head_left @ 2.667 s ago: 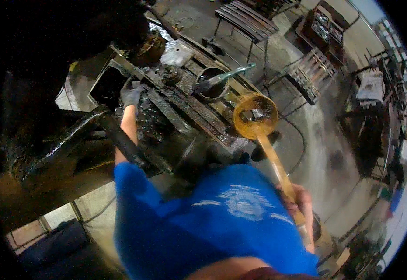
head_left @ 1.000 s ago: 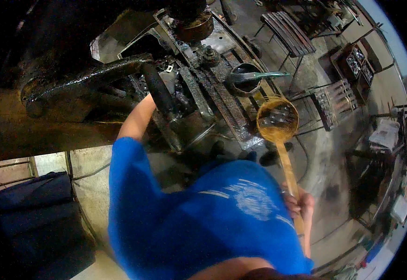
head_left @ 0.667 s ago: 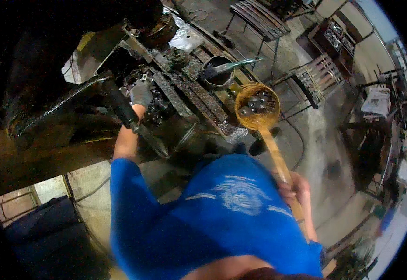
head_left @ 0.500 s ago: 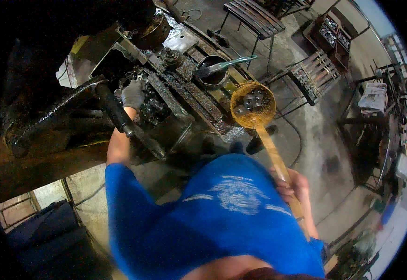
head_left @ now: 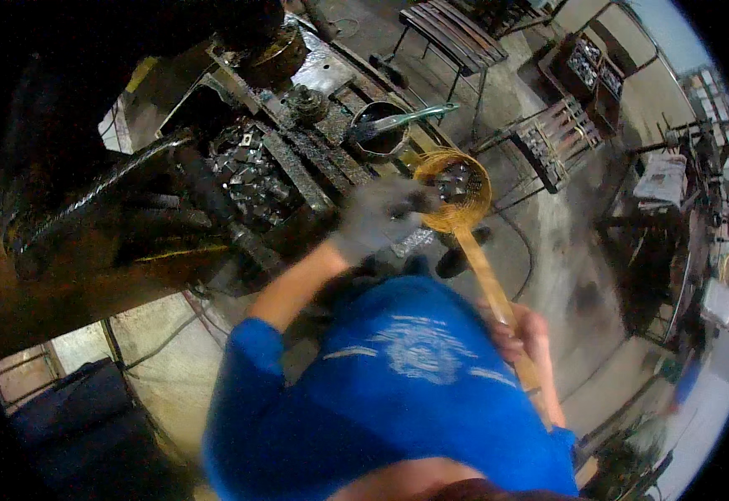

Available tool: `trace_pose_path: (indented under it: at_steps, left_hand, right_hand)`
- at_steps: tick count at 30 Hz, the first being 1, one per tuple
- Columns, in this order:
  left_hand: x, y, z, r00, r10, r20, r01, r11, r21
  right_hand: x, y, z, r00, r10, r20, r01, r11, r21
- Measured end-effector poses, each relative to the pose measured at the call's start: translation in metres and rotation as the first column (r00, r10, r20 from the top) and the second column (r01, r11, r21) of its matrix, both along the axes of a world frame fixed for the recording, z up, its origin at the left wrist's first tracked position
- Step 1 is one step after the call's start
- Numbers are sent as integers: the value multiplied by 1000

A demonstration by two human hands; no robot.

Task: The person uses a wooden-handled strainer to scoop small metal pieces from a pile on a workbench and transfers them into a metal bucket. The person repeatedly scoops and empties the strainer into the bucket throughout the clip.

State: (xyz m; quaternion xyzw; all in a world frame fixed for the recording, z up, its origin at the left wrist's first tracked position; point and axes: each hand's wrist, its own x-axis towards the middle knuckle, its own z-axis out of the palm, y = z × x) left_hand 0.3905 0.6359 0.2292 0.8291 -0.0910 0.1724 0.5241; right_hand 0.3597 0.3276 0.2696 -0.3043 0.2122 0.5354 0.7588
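My right hand (head_left: 525, 331), bare, is wrapped round the long wooden handle of a yellow wire-mesh skimmer (head_left: 476, 250). Several dark metal pieces (head_left: 456, 179) lie in its round basket. My left hand (head_left: 381, 219), in a grey glove, is at the basket's left rim, smeared by motion. Something dark shows by its fingertips, but whether the fingers hold it I cannot make out. Farther left, a heap of small dark metal parts (head_left: 256, 179) fills a bin under the machine.
A pot (head_left: 381, 149) with a green-handled brush (head_left: 419, 114) across it stands on the oily machine bed (head_left: 331, 150). Beyond are a slatted bench (head_left: 456, 37), a low rack (head_left: 556, 142) and a box of metal parts (head_left: 590, 67). Dark machine arms hang at the left.
My left hand has come up out of the heap of metal parts and moved right to the skimmer's basket. My right hand keeps its grip on the handle, nearly still.
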Motion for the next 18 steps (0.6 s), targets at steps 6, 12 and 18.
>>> trace_pose_path:
  at_steps: [6, 12, 18]
  left_hand:
    - [42, -57, -21, 997, -78, -3, 71, 883, 464]
    - [18, 50, 0, 976, 196, 97, -216, 932, 290]
    - [-18, 267, -95, 796, 605, 19, -451, 572, 685]
  right_hand:
    - [-8, -7, -13, 999, -35, 26, 34, 999, 38]
    - [-11, 5, -2, 990, -33, 139, 40, 998, -46]
    - [-10, 7, -2, 991, -84, 107, 86, 996, -19]
